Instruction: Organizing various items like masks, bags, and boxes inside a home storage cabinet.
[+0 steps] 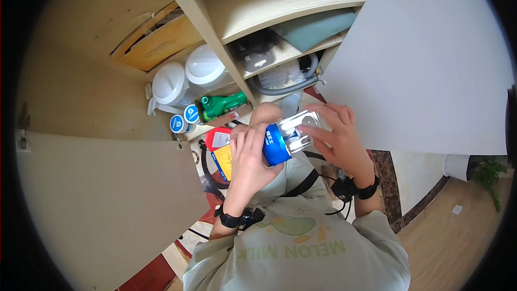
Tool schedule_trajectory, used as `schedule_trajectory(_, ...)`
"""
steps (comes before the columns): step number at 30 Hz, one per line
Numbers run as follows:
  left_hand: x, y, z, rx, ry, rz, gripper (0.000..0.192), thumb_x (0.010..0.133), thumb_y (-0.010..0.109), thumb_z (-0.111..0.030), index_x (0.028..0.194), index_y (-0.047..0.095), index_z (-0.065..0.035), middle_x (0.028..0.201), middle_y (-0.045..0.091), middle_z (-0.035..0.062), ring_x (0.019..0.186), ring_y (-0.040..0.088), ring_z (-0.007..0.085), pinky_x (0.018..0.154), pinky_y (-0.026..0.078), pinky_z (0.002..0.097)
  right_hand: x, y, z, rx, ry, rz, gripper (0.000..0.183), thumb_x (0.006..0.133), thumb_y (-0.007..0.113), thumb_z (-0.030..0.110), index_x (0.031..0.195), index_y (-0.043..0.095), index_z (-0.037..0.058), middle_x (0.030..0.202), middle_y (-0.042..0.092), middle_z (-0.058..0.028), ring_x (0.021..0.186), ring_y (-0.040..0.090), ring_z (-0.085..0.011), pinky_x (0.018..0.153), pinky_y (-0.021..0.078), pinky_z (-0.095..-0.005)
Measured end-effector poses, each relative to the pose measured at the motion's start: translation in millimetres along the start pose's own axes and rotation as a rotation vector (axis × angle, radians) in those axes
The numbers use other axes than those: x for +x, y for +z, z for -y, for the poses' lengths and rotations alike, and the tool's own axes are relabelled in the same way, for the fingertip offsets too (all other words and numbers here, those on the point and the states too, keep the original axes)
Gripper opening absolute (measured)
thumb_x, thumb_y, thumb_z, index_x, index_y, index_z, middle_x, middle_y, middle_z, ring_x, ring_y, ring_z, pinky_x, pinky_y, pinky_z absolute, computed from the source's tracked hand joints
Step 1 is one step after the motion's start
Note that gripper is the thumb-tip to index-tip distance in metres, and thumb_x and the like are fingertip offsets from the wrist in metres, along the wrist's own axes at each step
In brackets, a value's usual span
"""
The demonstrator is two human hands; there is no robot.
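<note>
A blue box (276, 145) with printed writing is in the grip of my left hand (252, 159), thumb along its lower edge. From its right end extends a clear plastic container or package (301, 129); whether the two are joined I cannot tell. My right hand (337, 137) has its fingers and thumb on the clear part's far end. Just left of my left hand lie a yellow box (223, 161) with a blue edge and a red box (217, 139) with a white label.
The cabinet's lower left holds lidded white tubs (169, 83), small blue-lidded jars (177, 123) and a green bottle (224, 104) in a carton. A grey hose (282, 89) lies on the lower shelf. Cabinet doors stand open at left (109, 194) and right (420, 60).
</note>
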State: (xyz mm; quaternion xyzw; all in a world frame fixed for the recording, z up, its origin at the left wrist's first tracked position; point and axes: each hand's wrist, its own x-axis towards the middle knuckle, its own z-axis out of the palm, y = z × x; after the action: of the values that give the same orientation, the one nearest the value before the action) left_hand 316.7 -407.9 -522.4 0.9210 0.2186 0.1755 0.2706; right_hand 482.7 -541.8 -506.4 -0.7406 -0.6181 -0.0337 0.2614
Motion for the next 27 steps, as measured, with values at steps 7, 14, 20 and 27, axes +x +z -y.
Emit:
schedule_trajectory(7,-2,-13,15,0.01,-0.012,-0.087,0.076,0.049,0.077,-0.016,0.117,0.047,-0.0035,0.109,0.053,0.0125,0.103,0.045,0.0325,0.091,0.031,0.0419,14,24,18,0.206,-0.071,0.044,0.041,0.076,0.066,0.021,0.117,0.057,0.0193,0.134,0.042,-0.0058,0.116,0.041,-0.0317,0.097,0.0303,-0.0433)
schedule_trajectory(14,3,-18,13,-0.007,-0.008,-0.23,0.076,0.048,0.076,-0.011,0.118,0.046,-0.0034,0.111,0.053,0.0118,0.102,0.046,0.0316,0.09,0.032,0.0396,19,33,39,0.633,0.132,0.034,0.06,0.077,0.066,0.027,0.128,0.043,0.0056,0.143,0.029,-0.0109,0.133,0.02,-0.0378,0.106,0.0187,-0.047)
schedule_trajectory(20,3,-11,15,-0.043,0.013,-0.297,0.08,0.047,0.076,-0.01,0.12,0.044,-0.0031,0.115,0.05,0.0134,0.106,0.045,0.0327,0.091,0.034,0.0406,25,37,52,0.205,-0.024,0.027,0.06,0.077,0.066,0.024,0.129,0.042,0.0045,0.135,0.034,-0.0151,0.125,0.033,-0.0352,0.105,0.0218,-0.0449)
schedule_trajectory(27,0,-5,22,-0.159,0.084,-0.285,0.078,0.047,0.078,-0.011,0.118,0.048,-0.0119,0.12,0.046,0.0123,0.107,0.044,0.0349,0.09,0.033,0.0442,16,50,33,1.232,0.196,-0.086,0.055,0.082,0.058,0.005,0.131,0.036,0.0015,0.126,0.042,-0.0133,0.109,0.049,-0.0225,0.091,0.0407,-0.0351)
